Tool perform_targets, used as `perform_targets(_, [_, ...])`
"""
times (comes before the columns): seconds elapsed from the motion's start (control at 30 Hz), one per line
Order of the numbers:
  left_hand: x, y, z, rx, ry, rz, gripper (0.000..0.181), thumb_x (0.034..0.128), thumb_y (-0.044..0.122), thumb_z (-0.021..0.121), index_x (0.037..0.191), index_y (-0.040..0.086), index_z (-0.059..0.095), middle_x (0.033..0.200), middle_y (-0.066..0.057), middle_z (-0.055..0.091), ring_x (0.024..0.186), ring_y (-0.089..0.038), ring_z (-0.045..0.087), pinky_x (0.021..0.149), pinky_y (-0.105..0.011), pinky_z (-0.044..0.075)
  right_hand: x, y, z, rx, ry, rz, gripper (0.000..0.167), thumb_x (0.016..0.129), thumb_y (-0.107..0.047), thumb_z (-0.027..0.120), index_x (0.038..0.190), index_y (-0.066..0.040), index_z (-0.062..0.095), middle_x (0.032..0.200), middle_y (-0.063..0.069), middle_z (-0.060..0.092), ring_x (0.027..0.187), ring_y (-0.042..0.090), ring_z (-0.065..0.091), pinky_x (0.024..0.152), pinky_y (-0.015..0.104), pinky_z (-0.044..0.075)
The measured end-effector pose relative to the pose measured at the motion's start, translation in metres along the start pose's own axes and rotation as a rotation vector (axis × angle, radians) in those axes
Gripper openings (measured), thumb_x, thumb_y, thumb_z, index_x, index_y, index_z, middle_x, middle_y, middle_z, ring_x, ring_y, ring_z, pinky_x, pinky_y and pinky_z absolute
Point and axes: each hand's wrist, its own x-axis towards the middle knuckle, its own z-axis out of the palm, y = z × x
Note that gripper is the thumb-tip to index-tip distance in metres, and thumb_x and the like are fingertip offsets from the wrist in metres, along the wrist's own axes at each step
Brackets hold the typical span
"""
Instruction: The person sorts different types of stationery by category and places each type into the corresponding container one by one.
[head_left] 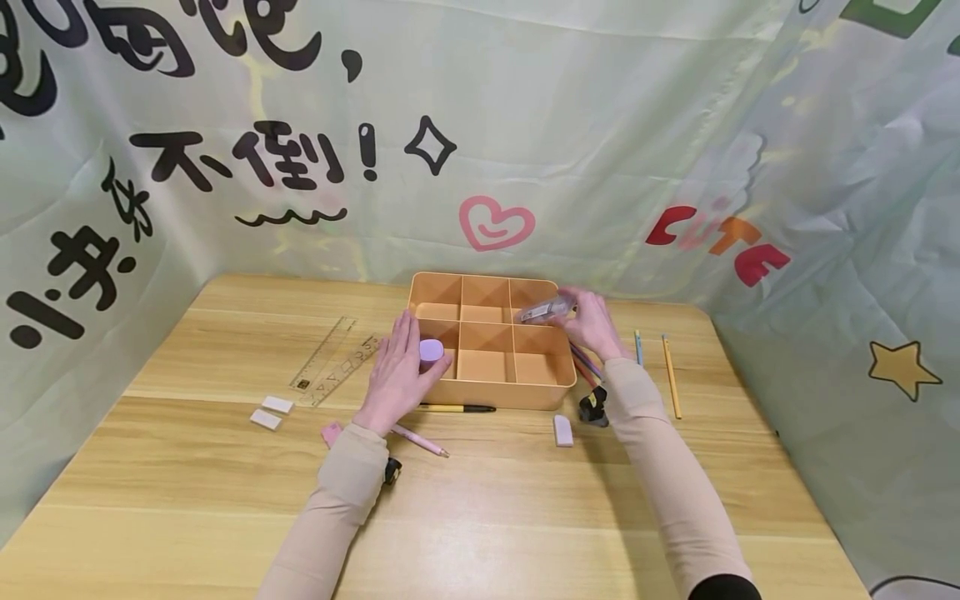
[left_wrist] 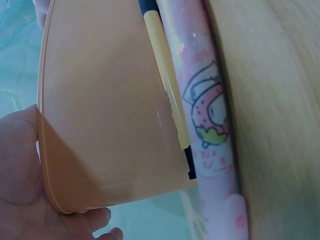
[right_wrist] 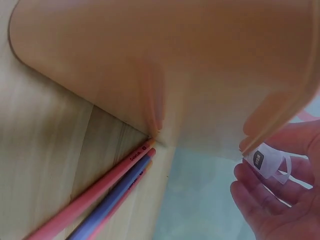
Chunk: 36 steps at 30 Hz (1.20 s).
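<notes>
An orange storage box [head_left: 501, 395] with several compartments stands near the back of the table. My left hand [head_left: 397, 375] grips its left front corner; the left wrist view shows the thumb at the rim and curled fingertips [left_wrist: 97, 218] along the side wall. Beside that thumb, a lilac rounded object [head_left: 431, 350] sits in the front left compartment; its kind is unclear. Over the back right compartment, my right hand [head_left: 592, 323] holds what looks like a clear-cased correction tape [head_left: 546, 311]. The right wrist view shows its dark label [right_wrist: 258, 159] between the fingers, by the rim.
Two clear rulers [head_left: 341, 371] and two white erasers [head_left: 272, 412] lie left. A yellow pen [head_left: 456, 408] and a pink pen [head_left: 422, 442] lie in front. Coloured pencils [right_wrist: 117, 185] lie right of the box, with a lilac-white eraser [head_left: 562, 431] and two pencils [head_left: 671, 379] nearby.
</notes>
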Motion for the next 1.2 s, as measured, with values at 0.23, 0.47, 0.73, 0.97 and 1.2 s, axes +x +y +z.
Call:
perform_targets(0.23, [0.0, 0.0, 0.0, -0.001, 0.006, 0.002, 0.093, 0.1006, 0.052, 0.053, 0.159, -0.005, 0.009, 0.17, -0.019, 0.003, 0.159, -0.032, 0.004, 0.13, -0.054, 0.011, 0.0, 0.002, 0.0, 0.013, -0.011, 0.006, 0.056, 0.09, -0.008, 0.07, 0.141, 0.007, 0.052, 0.138, 0.031, 0.058, 0.112, 0.041, 0.058, 0.098, 0.054, 0.047])
perform_targets(0.47, [0.0, -0.001, 0.001, 0.0, 0.01, 0.01, 0.094, 0.1004, 0.053, 0.053, 0.159, -0.006, 0.01, 0.17, -0.02, 0.004, 0.159, -0.033, 0.005, 0.129, -0.055, 0.011, -0.001, 0.003, 0.0, 0.05, -0.033, 0.01, 0.063, 0.091, -0.008, 0.068, 0.148, 0.002, 0.044, 0.14, 0.029, 0.056, 0.115, 0.043, 0.058, 0.1, 0.055, 0.049])
perform_targets(0.73, [0.0, -0.002, 0.001, -0.005, -0.001, 0.003, 0.093, 0.1008, 0.052, 0.053, 0.159, -0.005, 0.008, 0.17, -0.019, 0.002, 0.159, -0.032, 0.003, 0.13, -0.053, 0.01, -0.005, 0.003, -0.003, 0.088, -0.06, 0.023, 0.065, 0.094, -0.01, 0.063, 0.152, 0.001, 0.036, 0.144, 0.028, 0.053, 0.127, 0.045, 0.054, 0.109, 0.058, 0.044])
perform_targets(0.97, [0.0, -0.001, 0.0, -0.003, -0.013, -0.002, 0.094, 0.1007, 0.053, 0.053, 0.159, -0.004, 0.007, 0.17, -0.018, 0.001, 0.159, -0.031, 0.002, 0.13, -0.053, 0.008, -0.011, 0.005, -0.006, 0.194, -0.051, 0.021, 0.064, 0.099, -0.012, 0.06, 0.155, 0.0, 0.032, 0.151, 0.027, 0.046, 0.139, 0.046, 0.047, 0.113, 0.059, 0.042])
perform_targets(1.2, [0.0, -0.002, 0.0, 0.001, -0.009, 0.004, 0.093, 0.1007, 0.052, 0.053, 0.159, -0.006, 0.009, 0.17, -0.019, 0.002, 0.159, -0.032, 0.003, 0.13, -0.054, 0.01, -0.021, 0.008, -0.008, 0.239, 0.002, -0.019, 0.06, 0.101, -0.017, 0.058, 0.154, 0.0, 0.034, 0.152, 0.031, 0.044, 0.138, 0.049, 0.046, 0.113, 0.06, 0.042])
